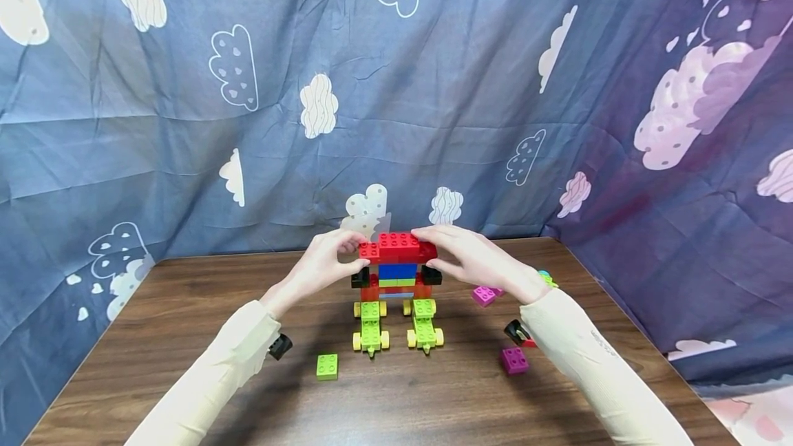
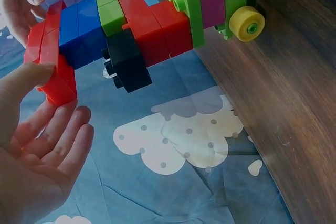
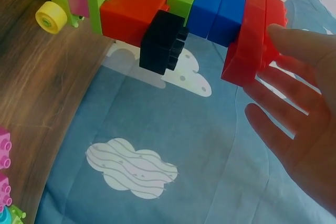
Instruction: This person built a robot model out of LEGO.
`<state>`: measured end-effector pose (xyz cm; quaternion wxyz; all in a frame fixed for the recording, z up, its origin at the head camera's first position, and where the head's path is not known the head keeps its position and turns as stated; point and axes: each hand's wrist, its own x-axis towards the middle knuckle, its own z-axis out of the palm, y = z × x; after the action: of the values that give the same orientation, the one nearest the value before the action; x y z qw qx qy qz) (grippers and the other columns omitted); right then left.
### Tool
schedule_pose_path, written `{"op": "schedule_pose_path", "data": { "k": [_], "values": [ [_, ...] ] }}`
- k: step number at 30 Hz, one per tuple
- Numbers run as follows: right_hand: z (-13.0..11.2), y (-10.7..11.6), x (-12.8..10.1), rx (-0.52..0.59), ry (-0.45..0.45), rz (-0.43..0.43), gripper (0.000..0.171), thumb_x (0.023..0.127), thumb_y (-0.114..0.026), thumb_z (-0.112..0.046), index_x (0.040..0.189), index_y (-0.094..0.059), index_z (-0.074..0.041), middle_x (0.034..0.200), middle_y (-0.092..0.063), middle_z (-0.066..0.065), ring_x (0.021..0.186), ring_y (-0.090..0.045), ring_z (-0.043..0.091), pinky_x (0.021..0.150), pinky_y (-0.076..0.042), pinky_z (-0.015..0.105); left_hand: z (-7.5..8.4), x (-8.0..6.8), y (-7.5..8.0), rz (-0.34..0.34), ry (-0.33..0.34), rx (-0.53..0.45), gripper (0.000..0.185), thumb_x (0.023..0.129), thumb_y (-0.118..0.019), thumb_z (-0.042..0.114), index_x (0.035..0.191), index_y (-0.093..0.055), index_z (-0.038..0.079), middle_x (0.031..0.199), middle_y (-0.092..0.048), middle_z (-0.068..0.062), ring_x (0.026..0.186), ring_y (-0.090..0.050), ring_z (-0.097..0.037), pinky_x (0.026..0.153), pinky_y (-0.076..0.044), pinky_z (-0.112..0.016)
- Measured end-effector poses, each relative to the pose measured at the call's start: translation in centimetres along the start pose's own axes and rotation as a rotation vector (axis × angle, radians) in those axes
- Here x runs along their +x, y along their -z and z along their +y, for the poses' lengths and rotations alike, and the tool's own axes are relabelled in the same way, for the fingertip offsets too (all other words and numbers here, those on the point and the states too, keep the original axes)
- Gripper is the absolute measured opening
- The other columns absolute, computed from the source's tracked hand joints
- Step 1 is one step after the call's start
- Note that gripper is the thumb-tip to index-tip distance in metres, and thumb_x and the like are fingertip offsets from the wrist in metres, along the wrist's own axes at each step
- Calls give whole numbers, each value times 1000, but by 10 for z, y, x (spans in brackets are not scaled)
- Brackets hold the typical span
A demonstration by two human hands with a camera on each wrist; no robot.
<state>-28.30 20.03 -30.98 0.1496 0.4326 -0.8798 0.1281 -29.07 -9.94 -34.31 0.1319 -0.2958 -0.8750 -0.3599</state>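
A toy brick figure stands on the table in the head view. Its top is made of red bricks point(image 1: 399, 245), over blue bricks point(image 1: 397, 271) and a lime layer. Black bricks point(image 2: 129, 61) jut out at both sides. Below are two lime wheeled bases point(image 1: 370, 336) with yellow wheels point(image 2: 247, 23). My left hand point(image 1: 322, 261) pinches the left end of the red top between thumb and fingers. At the opposite end, my right hand point(image 1: 473, 258) holds the red top the same way, its thumb on the near side in the right wrist view.
On the table point(image 1: 217, 281) lie a loose lime brick point(image 1: 327, 367) front left and a purple brick point(image 1: 515, 360) front right. Pink bricks point(image 1: 484, 295) sit behind my right forearm. Black pieces point(image 1: 281, 346) lie by both sleeves. A blue cloud-patterned cloth point(image 1: 403, 122) hangs behind.
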Motion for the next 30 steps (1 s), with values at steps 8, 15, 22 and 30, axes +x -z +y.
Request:
{"op": "schedule_pose_path", "data": {
  "k": [8,15,22,30],
  "values": [
    [8,4,-15,-27,-41,25,55,91,-72,-23,142,-54,-15,140,-60,5,131,-55,24,110,-44,46,-1,0,0,-10,-13,-38,34,85,-78,19,115,-68,6,107,-72,-9,96,-67,-27,91,-57,-44],
    [19,3,-32,-47,-64,47,52,90,-73,-22,138,-58,-13,133,-64,5,123,-60,24,104,-48,46,-5,-3,1,-15,-16,-39,35,87,-77,20,118,-68,7,109,-71,-9,97,-67,-24,92,-56,-45],
    [35,-8,-54,-49,-146,0,48,90,-72,-23,135,-60,-11,133,-64,7,125,-60,26,104,-48,47,-6,-5,1,3,-32,-31,35,87,-77,19,118,-68,6,110,-71,-10,98,-68,-27,91,-57,-44],
    [58,-28,-82,-22,-280,-158,41,93,-68,-24,129,-63,-5,126,-67,12,118,-63,31,99,-50,50,-6,-7,1,4,-30,-36,35,88,-75,16,120,-68,5,111,-71,-11,97,-68,-25,91,-57,-44]
  ]
}}
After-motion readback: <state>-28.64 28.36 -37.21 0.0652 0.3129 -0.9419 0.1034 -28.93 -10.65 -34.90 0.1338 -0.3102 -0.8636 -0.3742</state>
